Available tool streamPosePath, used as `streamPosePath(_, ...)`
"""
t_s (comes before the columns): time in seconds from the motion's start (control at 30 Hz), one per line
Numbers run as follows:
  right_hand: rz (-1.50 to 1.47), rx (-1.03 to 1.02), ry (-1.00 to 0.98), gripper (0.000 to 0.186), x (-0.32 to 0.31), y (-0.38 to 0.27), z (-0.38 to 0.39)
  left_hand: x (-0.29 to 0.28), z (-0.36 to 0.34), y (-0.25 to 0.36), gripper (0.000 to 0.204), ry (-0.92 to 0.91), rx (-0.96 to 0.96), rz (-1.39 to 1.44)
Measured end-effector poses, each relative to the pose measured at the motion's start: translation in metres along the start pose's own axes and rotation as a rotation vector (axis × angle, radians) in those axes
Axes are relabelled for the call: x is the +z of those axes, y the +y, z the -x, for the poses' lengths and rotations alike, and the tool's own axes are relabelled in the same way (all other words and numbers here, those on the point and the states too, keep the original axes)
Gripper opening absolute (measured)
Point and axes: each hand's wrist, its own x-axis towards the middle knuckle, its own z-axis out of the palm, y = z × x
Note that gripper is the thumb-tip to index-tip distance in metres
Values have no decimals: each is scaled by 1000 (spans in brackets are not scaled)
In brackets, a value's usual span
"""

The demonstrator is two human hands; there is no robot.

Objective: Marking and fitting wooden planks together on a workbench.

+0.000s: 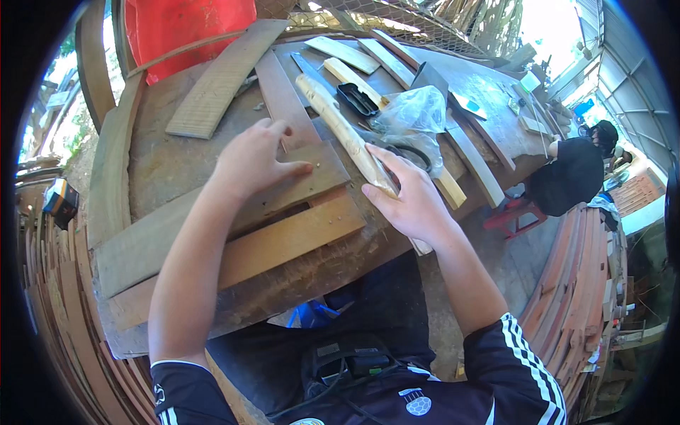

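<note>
My right hand [407, 188] is closed around the lower part of a pale, rough wooden stick [340, 127], which slants up and left over the workbench. The stick's far end is free. Left of it, my left hand [255, 156] is open, thumb and fingers apart with nothing between them. It is over the brown boards, nearest to a wide plank [322, 170] with small nail heads or holes near its end. A narrower orange-brown board [297, 237] lies along the bench's near edge. Beyond the left hand, a reddish board [283, 99] runs away from me.
On the workbench [159, 156] lie a dark open case [358, 99], a clear plastic bag [414, 110], a blue-grey strip [312, 74] and several wood strips. A red sheet [188, 32] hangs behind. Lumber stacks [574, 269] flank the bench; another person [567, 173] is at the right.
</note>
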Motion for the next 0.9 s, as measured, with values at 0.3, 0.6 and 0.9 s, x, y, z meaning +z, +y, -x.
streamPosePath(0.3,137,-204,-8,29,4,22,-73,12,-6,9,11,83,439,118)
streamPosePath(0.6,505,-278,-19,26,47,75,-280,22,-8,4,11,85,423,195)
streamPosePath(0.9,863,-142,-40,20,78,100,-380,22,-6,14,13,91,397,197)
